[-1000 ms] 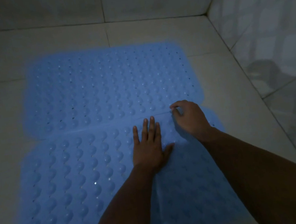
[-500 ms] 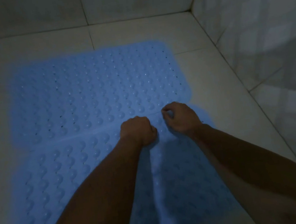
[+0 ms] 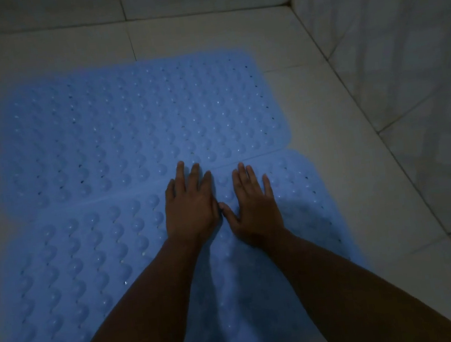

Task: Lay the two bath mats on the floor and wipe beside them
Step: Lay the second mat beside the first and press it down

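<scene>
No readable text, label, brand, number or sign anywhere in view

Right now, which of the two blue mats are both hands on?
The near mat, closest to the camera. The left hand and right hand lie flat on it; only fingertips reach the seam with the far mat.

A dim home bathroom or shower corner: pale tiled floor meets tiled walls at the far right, and two blue bubble-textured bath mats lie flat across the floor tiles.
</scene>
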`<move>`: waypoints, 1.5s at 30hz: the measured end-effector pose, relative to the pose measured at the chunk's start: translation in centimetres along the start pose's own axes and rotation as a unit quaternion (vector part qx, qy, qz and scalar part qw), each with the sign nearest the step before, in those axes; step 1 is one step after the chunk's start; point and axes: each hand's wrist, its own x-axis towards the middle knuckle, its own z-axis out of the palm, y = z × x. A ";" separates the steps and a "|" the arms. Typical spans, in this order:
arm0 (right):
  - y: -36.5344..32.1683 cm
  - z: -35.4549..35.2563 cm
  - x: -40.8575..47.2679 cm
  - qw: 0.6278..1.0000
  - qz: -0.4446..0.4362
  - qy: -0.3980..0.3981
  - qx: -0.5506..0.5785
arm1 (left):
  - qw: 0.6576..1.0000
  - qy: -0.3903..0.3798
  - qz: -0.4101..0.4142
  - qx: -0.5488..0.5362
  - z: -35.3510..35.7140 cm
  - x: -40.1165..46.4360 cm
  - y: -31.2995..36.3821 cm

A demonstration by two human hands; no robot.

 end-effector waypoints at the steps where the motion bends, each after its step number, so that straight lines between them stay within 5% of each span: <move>1: -0.1 0.0 -0.1 1.000 0.002 -0.011 0.003 | 1.000 0.012 -0.008 -0.007 0.2 0.0 -0.2; 7: 1.9 -6.3 4.3 0.956 0.034 -0.230 0.181 | 0.998 0.015 -0.060 -0.006 -0.8 1.1 -0.8; 12: 6.8 -13.2 7.7 0.962 0.087 -0.085 0.245 | 0.997 -0.060 -0.021 -0.044 -1.5 3.8 5.5; 18: 12.1 -11.5 5.6 0.971 0.104 0.007 0.215 | 0.987 -0.134 0.084 -0.018 4.1 4.2 11.9; 26: 17.1 -4.8 1.9 0.965 0.112 0.126 0.199 | 0.991 -0.062 0.112 0.036 7.0 3.5 11.8; 30: 17.7 -4.0 0.9 0.979 0.071 0.122 0.146 | 0.984 -0.142 0.093 0.052 5.3 4.5 12.5; 35: 14.9 -7.8 1.9 0.984 0.072 -0.039 0.161 | 0.977 -0.209 0.037 0.011 -2.2 9.0 14.7; 40: 12.9 -5.2 0.4 0.988 0.000 -0.138 0.070 | 0.990 -0.126 0.062 0.018 -1.5 8.0 13.5; 45: 11.7 -1.4 -0.7 1.000 0.024 -0.017 -0.005 | 0.997 -0.024 0.072 -0.002 1.1 6.1 10.7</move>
